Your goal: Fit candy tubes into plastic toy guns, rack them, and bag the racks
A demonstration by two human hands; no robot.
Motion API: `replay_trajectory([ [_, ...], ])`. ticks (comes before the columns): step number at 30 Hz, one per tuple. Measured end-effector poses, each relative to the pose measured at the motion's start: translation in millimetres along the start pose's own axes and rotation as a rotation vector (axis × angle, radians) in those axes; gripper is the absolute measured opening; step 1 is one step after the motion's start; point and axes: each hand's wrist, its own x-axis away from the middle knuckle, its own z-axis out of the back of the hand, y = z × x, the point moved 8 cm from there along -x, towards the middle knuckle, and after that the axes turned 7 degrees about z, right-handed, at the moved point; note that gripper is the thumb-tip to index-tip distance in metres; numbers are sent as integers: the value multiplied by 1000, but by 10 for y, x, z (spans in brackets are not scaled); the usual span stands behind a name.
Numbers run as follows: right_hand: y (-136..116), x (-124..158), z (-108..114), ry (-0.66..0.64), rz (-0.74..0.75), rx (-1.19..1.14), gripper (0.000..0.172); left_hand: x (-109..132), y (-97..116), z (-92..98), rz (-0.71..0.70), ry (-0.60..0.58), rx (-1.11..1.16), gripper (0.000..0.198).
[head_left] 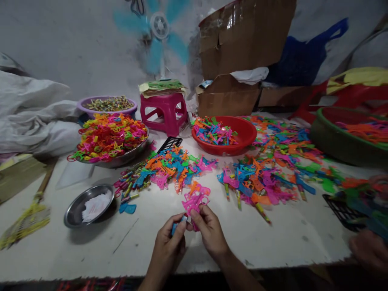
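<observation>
Close together above the near part of the white table, my two hands almost touch. My right hand pinches a pink plastic toy gun between thumb and fingers. An orange piece shows at its far end. Closed around a small blue piece is my left hand; fingers cover most of that piece, and its kind is unclear. Just beyond lies a heap of coloured toy guns, with thin printed tubes at its left side. A second heap of toy guns spreads to the right.
A steel bowl holds white paper slips. Behind it stand a heaped basin of small plastic pieces, a purple basin, a red basin and a pink stool below a fan. At right are a green basin and another person's hand.
</observation>
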Motion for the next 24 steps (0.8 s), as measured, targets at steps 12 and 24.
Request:
replay_trajectory([
  [12, -130, 80, 10, -30, 113, 231, 30, 51, 29, -31, -13, -92, -118, 36],
  [24, -203, -209, 1183, 250, -45, 971, 24, -172, -144, 227, -25, 126, -275, 54],
])
